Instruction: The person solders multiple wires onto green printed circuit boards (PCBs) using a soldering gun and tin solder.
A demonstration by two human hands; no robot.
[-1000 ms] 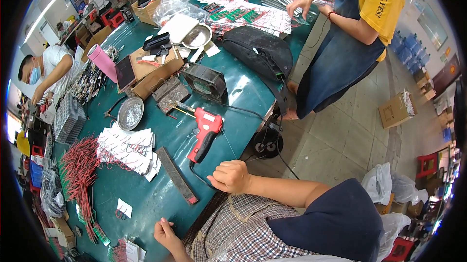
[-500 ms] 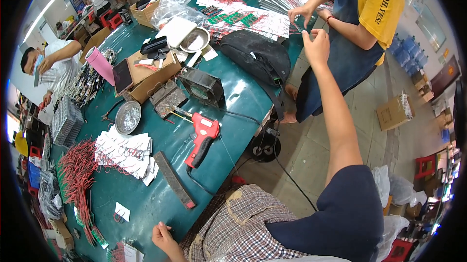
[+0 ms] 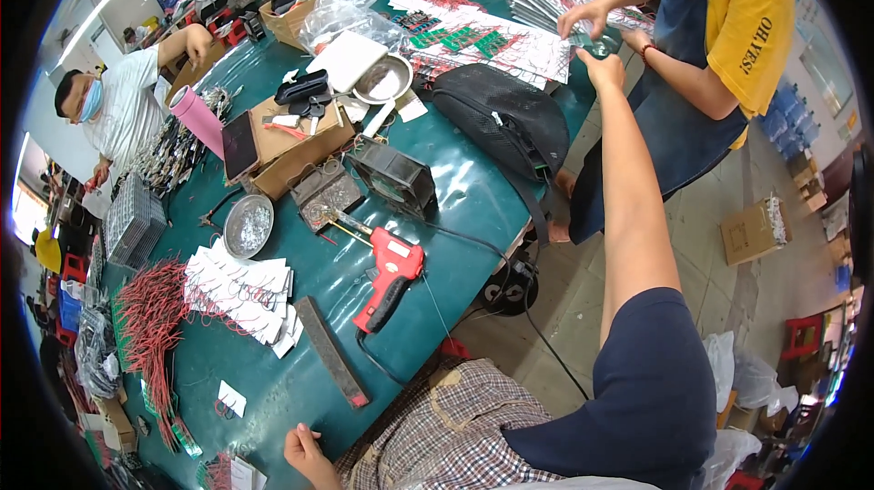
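My right arm is stretched to the far right, where my right hand [image 3: 603, 71] meets a co-worker's hand [image 3: 585, 17]. My fingers are pinched together at a small, clear-looking thing [image 3: 596, 44] between the two hands; its kind I cannot make out. By the table's near edge rests my left hand [image 3: 309, 455], loosely curled with nothing visible in it. Close to it lies a white piece with wires [image 3: 231, 397]. Farther up are a dark flat bar [image 3: 330, 352] and a red soldering gun [image 3: 390, 279], its tip at a small metal tray [image 3: 320, 194].
On the green table [image 3: 273, 399] lie red-wired bundles [image 3: 150, 313], white wired pieces [image 3: 238, 294], a metal bowl [image 3: 248, 226], a small fan [image 3: 393, 178] and a black bag [image 3: 501, 117]. A cable hangs over the edge. The co-worker in yellow [image 3: 742, 26] stands right; another person [image 3: 127, 99] sits left.
My right hand has moved closer to the co-worker's hand, and the two now meet. The view has shifted slightly. The seated person's arm has moved away from the face; my left hand stays put.
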